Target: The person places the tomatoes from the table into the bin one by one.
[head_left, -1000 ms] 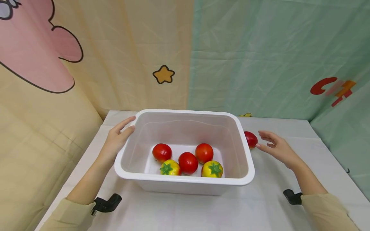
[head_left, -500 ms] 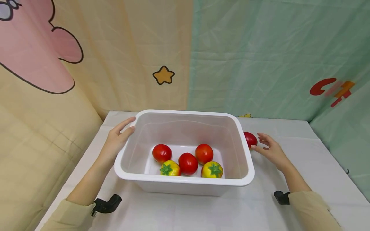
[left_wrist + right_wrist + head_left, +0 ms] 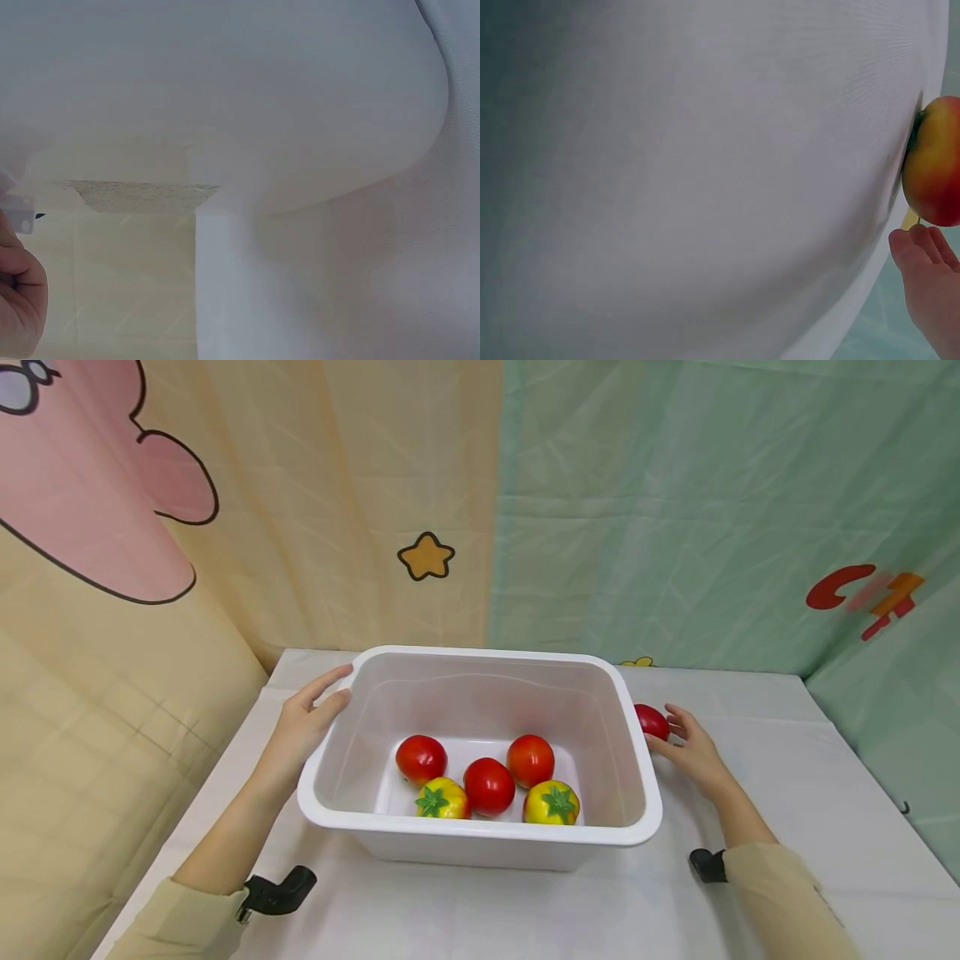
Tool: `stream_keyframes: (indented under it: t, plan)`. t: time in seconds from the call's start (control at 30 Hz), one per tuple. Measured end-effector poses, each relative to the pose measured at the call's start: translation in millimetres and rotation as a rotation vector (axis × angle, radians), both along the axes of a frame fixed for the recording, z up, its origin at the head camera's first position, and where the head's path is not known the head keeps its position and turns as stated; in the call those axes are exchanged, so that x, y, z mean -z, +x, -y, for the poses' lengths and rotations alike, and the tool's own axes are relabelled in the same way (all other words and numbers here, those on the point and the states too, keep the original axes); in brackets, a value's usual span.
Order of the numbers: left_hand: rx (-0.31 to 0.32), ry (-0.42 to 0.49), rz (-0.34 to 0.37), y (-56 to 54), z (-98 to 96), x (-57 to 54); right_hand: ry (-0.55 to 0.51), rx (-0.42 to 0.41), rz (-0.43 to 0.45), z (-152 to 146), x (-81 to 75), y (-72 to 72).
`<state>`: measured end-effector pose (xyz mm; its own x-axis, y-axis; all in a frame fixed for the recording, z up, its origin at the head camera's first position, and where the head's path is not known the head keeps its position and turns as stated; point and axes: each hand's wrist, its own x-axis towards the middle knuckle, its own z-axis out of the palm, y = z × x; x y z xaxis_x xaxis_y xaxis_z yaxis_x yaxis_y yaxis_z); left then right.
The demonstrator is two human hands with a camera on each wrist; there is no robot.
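A white plastic bin (image 3: 480, 843) stands on the table with several red and yellow toy-like tomatoes inside. Two of these, a yellow tomato (image 3: 442, 797) and another yellow tomato (image 3: 551, 802), show green star-shaped leaf caps. My left hand (image 3: 303, 722) touches the bin's left rim with forefinger and thumb extended; its other fingers are mostly hidden. Just outside the bin's right wall lies one more tomato (image 3: 651, 722), partly hidden by the rim. Beside it is my right hand (image 3: 693, 752), thumb and fingers apart. The right wrist view shows a narrow gap between those fingertips and the red-yellow tomato (image 3: 937, 161).
White cloth covers the table (image 3: 787, 752). A patterned fabric curtain (image 3: 562, 527) rises along its back edge and both sides. A black wrist mount (image 3: 277, 891) juts from the left cuff, and another black mount (image 3: 707, 865) from the right cuff.
My right hand has moved left, closer to the tomato outside the bin. The left hand, the bin and the tomatoes inside stay in place.
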<state>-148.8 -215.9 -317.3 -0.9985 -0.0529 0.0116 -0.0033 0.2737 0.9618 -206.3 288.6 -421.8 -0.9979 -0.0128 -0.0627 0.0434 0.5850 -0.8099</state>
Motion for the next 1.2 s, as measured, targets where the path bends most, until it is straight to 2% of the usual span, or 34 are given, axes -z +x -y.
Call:
stream_keyframes:
  t: [0.43, 0.83, 1.03, 1.2]
  plan:
    - [0.006, 0.023, -0.019, 0.3, -0.5, 1.0, 0.006, 0.029, 0.057, 6.6, 5.9, -13.0]
    - [0.007, 0.017, -0.022, -0.5, 0.1, 1.4, 0.011, 0.058, 0.107, 8.1, 6.3, -17.6]
    - [0.011, 0.017, -0.016, -0.5, 0.0, 1.4, 0.019, 0.052, 0.098, 6.6, 6.2, -19.1]
    - [0.005, 0.012, -0.016, -0.4, 0.0, 1.4, 0.012, 0.016, 0.073, 7.2, -0.2, -18.3]
